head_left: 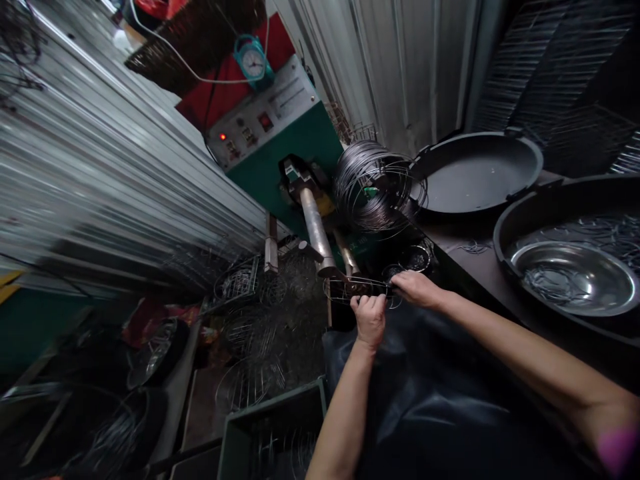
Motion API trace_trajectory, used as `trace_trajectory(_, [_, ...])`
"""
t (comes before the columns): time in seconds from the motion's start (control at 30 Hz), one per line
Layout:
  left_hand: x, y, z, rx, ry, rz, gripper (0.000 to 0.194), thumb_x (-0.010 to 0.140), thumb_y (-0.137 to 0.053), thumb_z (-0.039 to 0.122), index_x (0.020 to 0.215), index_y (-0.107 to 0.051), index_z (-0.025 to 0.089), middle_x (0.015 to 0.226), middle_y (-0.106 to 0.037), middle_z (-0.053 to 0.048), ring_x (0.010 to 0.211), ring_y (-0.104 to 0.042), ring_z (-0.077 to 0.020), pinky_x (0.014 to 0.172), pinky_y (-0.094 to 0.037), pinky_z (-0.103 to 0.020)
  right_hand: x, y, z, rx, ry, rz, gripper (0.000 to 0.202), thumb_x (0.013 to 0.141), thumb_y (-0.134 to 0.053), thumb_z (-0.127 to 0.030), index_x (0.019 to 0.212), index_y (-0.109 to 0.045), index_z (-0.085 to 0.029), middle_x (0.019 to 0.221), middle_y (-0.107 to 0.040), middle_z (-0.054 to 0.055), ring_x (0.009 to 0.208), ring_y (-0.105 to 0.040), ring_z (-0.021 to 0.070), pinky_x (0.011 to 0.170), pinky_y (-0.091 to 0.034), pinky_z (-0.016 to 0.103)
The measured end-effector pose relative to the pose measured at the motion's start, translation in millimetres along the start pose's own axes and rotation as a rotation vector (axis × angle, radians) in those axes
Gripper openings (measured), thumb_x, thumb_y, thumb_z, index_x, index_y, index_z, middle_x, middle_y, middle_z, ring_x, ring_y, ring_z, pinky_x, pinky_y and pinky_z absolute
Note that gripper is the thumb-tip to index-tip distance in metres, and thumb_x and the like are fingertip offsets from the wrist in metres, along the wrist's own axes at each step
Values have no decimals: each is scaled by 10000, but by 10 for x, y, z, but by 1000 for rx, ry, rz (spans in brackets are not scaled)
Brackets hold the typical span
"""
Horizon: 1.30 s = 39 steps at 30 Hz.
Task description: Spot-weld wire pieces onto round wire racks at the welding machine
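We have our left hand [371,321] just right of the middle of the frame, below centre, with its fingers curled and its thumb bent in, closed on the near edge of a wire ring [373,283]. Our right hand [417,289] reaches in from the right, its fingers curled together beside the ring's right side; whether they grip the wire we cannot tell. The ring lies right of the frame's middle, below centre, under the end of a metal cylinder [316,230] that slants down from the machine [260,193]. A second, shorter cylinder [346,255] sits beside it, and we cannot make out whether either touches the wire.

The machine has a green front, a pale control panel [295,93] with a glowing red lamp [223,137], and a turquoise clock [253,63] on top, in the upper middle of the frame. Right of the cylinders we see a coil of wire [357,167], and beyond it a dark pan [475,173] in the upper right. At the right edge a larger dark pan [504,260] holds loose wire pieces and a shiny metal bowl [597,277], which has more pieces in it. At the lower middle stands a green crate [273,401] with dim wire shapes inside. A dark apron [440,407] fills the space between our forearms, toward the bottom.
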State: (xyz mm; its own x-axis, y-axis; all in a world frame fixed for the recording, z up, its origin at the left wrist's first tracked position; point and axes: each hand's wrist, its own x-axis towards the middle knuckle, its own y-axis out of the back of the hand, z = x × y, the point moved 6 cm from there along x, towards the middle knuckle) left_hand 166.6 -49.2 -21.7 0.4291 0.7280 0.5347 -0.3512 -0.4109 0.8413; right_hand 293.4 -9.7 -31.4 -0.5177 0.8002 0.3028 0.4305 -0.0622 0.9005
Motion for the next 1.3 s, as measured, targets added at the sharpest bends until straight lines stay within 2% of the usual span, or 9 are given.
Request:
trace_trajectory(0.17, [23, -28, -15, 22, -11, -16, 193, 880, -445, 226, 930, -629, 195, 673, -633, -26, 681, -519, -156, 767, -275, -344, -20, 9, -108, -112, -113, 82, 93, 840, -497, -196, 844, -577, -148, 794, -627, 94, 741, -552, 205, 676, -328, 298])
trace_trajectory(0.3, [30, -1, 7, 11, -36, -2, 187, 873, -452, 201, 939, -627, 189, 690, -638, -26, 679, -522, -154, 760, -269, -344, -61, 61, -170, -107, -70, 75, 99, 813, -497, -165, 816, -594, -144, 772, -616, 101, 733, -544, 208, 665, -348, 300])
trace_trajectory(0.47, [19, 93, 3, -72, -36, 3, 151, 871, -478, 233, 877, -624, 195, 666, -640, -9, 666, -532, -139, 769, -278, -334, -85, 135, 68, 247, 8, 38, 93, 793, -544, -235, 822, -615, -182, 992, -607, 91, 885, -553, 199, 742, -414, 285])
trace_trajectory(0.6, [15, 171, -36, -199, -8, -25, 142, 863, -499, 255, 857, -632, 205, 700, -662, -8, 689, -551, -136, 801, -300, -337, -107, 135, 109, 531, 37, -81, 143, 796, -516, -276, 830, -617, -180, 861, -629, 50, 787, -585, 163, 723, -437, 264])
trace_trajectory(0.67, [9, 231, -117, -301, 74, 8, 144, 855, -513, 274, 860, -640, 206, 741, -671, -18, 716, -564, -141, 822, -317, -341, -104, 188, 67, 595, 17, -97, 184, 801, -503, -301, 887, -623, -189, 847, -645, 32, 780, -596, 159, 732, -440, 260])
trace_trajectory(0.77, [-55, 298, -352, -490, 338, 109, 177, 847, -516, 310, 875, -646, 193, 810, -668, -42, 779, -576, -156, 807, -369, -324, -31, 329, -53, 639, 14, -80, 250, 817, -483, -318, 988, -624, -202, 920, -664, 25, 830, -610, 156, 772, -440, 255])
trace_trajectory(0.9, [-219, 270, -584, -772, 606, 146, 223, 819, -537, 348, 885, -649, 168, 866, -656, -58, 832, -582, -164, 779, -417, -288, 175, 467, -251, 574, 30, -117, 226, 792, -516, -286, 924, -663, -175, 879, -673, 39, 809, -614, 159, 749, -442, 241])
trace_trajectory(1.17, [-493, 236, -729, -1082, 690, 72, 241, 689, -679, 306, 880, -644, 163, 817, -623, -22, 784, -562, -129, 770, -413, -250, 366, 411, -556, 564, -79, -387, 203, 708, -592, -211, 868, -705, -159, 797, -679, 14, 762, -612, 164, 689, -433, 213])
trace_trajectory(1.3, [-598, 172, -794, -1140, 736, 107, 212, 678, -683, 308, 820, -633, 158, 798, -611, -16, 779, -554, -123, 768, -407, -239, 368, 404, -684, 547, -53, -417, 213, 698, -599, -182, 876, -712, -150, 816, -685, 10, 801, -612, 162, 700, -421, 197])
